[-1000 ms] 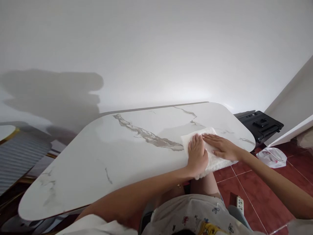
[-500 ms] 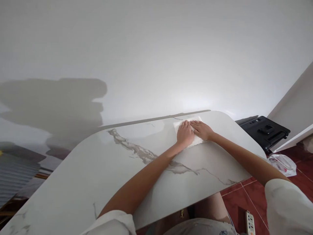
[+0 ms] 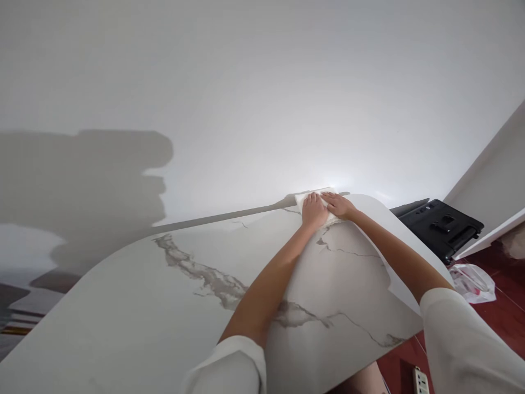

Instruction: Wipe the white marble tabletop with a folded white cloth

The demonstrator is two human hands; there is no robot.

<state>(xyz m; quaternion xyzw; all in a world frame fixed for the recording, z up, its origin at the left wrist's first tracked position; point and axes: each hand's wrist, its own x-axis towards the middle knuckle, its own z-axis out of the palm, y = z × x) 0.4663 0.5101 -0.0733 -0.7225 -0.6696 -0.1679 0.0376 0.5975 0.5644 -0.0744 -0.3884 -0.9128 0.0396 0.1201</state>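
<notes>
A white cloth [image 3: 301, 200] lies at the far edge of the white marble-patterned table [image 3: 123, 306], its far border reaching past the edge toward the wall. My left hand [image 3: 314, 211] presses flat on the cloth, fingers extended and close together. Beside it on the right, my right hand [image 3: 338, 206] also rests flat on the cloth, its fingers stretched out toward the left hand. Both palms face down and hide the middle of the cloth. The fingertips of the two hands are near each other.
A pale wall [image 3: 246, 98] stands behind the table. To the right are a black suitcase [image 3: 445, 227] and a clear plastic bag [image 3: 471, 283] on the red tiled floor [image 3: 506, 314]. A power strip [image 3: 420, 380] lies below the near edge.
Both hands and the cloth have moved away from me, up to the table's far edge. The view has shifted, and more of my forearms reaches over the table.
</notes>
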